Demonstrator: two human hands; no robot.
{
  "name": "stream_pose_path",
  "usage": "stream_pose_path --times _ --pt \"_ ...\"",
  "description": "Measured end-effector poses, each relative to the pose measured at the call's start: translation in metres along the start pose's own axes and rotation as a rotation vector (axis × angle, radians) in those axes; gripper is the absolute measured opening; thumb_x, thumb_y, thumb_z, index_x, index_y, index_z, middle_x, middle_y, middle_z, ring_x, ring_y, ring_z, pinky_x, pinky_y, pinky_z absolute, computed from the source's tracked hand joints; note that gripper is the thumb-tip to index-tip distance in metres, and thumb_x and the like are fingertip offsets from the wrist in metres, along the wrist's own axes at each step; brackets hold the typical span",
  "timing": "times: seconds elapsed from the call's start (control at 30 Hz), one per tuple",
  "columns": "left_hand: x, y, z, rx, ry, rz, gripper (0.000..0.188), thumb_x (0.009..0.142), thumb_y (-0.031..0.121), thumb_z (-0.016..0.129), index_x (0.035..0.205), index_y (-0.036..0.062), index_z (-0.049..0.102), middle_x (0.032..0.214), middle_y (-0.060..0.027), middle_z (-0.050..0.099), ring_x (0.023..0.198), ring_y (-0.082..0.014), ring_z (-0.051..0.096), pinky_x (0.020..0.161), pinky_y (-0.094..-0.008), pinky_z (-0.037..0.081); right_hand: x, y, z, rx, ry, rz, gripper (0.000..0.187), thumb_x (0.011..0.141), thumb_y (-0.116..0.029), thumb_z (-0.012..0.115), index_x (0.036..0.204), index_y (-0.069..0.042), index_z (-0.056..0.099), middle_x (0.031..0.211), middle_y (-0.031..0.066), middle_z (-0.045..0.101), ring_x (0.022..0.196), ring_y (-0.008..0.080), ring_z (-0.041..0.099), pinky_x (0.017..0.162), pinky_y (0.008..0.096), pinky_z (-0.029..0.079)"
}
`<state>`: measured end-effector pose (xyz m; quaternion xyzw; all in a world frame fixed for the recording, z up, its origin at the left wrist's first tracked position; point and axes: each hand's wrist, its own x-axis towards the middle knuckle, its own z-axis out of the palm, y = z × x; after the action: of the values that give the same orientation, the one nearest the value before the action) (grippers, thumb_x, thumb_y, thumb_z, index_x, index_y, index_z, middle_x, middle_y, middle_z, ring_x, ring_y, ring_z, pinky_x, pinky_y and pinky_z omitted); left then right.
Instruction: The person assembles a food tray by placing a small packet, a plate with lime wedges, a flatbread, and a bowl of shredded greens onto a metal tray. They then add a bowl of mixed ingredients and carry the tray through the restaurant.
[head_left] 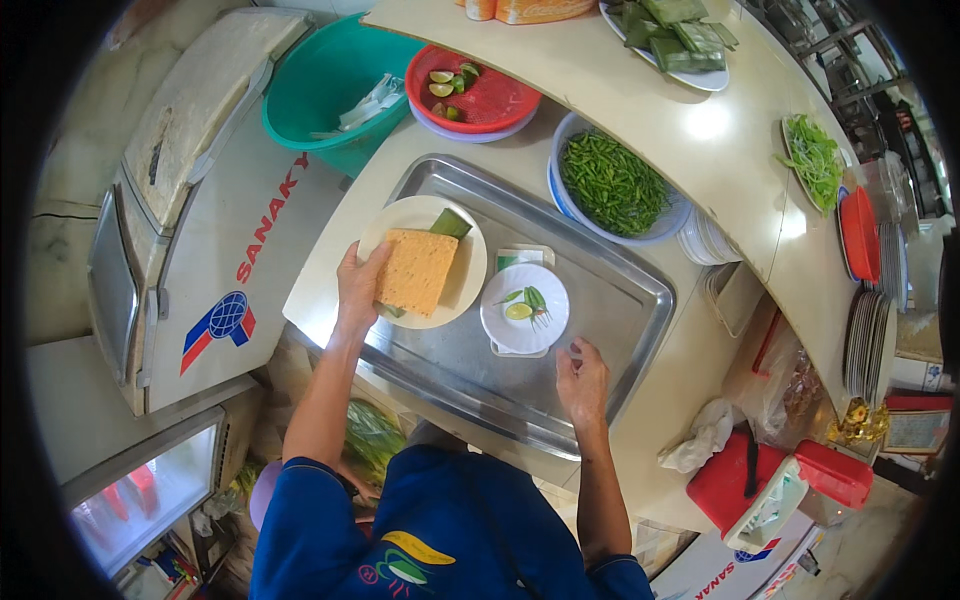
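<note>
My left hand (360, 285) is closed on the left rim of a cream plate (468, 275), with its thumb by an orange-tan, porous rectangular slab (415, 270). Bits of a green leaf-wrapped piece (451, 223) stick out from under the slab. To the right, a small white plate (500, 325) carries a cut lime (518, 311) and green chilies (534, 297); it rests on a flat white-and-green item (520, 256) in the metal tray (460, 400). Beside that small plate, over the tray, hovers my right hand (582, 380), fingers loosely bent and apart, nothing visible in them.
Behind the tray stand a bowl of green chilies (615, 185), a red basket with limes (500, 105) and a green tub (300, 105). A raised counter (640, 80) curves along the far right, holding a plate of leaf-wrapped parcels (685, 45). A red cooler (735, 480) sits at right.
</note>
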<state>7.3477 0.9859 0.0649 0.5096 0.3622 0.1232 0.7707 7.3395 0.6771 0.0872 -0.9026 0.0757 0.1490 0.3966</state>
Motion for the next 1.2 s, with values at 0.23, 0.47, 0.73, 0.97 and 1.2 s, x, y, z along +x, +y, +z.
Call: stream_pose_path --times 0.23,0.47,0.73,0.97,1.2 --pt "0.017 -0.015 0.006 0.131 0.032 0.095 0.035 0.079 0.01 0.066 0.106 -0.005 0.05 0.093 -0.0122 0.061 0.08 -0.0157 0.061 0.069 -0.0257 0.051 0.017 0.04 0.048 0.169 -0.105 0.146 0.019 0.082 -0.006 0.051 0.093 0.008 0.058 0.071 0.0169 0.063 0.057 0.0205 0.064 0.053 0.031 0.052" --pt "0.017 -0.015 0.017 0.291 0.082 0.195 0.035 0.079 0.012 0.066 0.105 -0.0068 0.052 0.093 -0.0137 0.061 0.082 -0.0169 0.059 0.071 -0.0263 0.048 0.013 0.019 0.058 0.262 -0.169 0.268 0.018 0.085 -0.005 0.047 0.093 0.008 0.056 0.068 0.013 0.061 0.051 0.0181 0.062 0.044 0.0283 0.052" --pt "0.029 -0.049 -0.001 0.825 0.192 0.3 0.054 0.083 0.032 0.06 0.114 -0.0106 0.046 0.108 -0.0236 0.055 0.101 -0.0293 0.053 0.09 -0.0355 0.039 -0.01 0.025 0.073 0.399 -0.234 0.246 0.018 0.086 -0.01 0.049 0.09 0.006 0.058 0.069 0.0121 0.062 0.053 0.0194 0.062 0.045 0.0295 0.05" --pt "0.022 -0.036 -0.017 0.774 0.025 0.217 0.046 0.087 0.03 0.054 0.103 -0.0129 0.055 0.087 -0.0164 0.061 0.082 -0.0196 0.056 0.073 -0.0304 0.044 0.004 0.02 -0.048 0.226 -0.088 -0.119 0.024 0.085 -0.017 0.052 0.09 0.005 0.06 0.074 0.0165 0.064 0.067 0.022 0.064 0.062 0.0331 0.049" --pt "-0.025 -0.044 -0.014 0.671 0.155 0.199 0.051 0.087 0.035 0.054 0.112 -0.0083 0.048 0.095 -0.0119 0.053 0.072 -0.0141 0.05 0.056 -0.029 0.044 0.105 -0.004 -0.266 0.707 0.236 -0.306 0.023 0.087 -0.015 0.052 0.097 0.005 0.055 0.088 0.0135 0.061 0.08 0.0185 0.061 0.073 0.0294 0.05"
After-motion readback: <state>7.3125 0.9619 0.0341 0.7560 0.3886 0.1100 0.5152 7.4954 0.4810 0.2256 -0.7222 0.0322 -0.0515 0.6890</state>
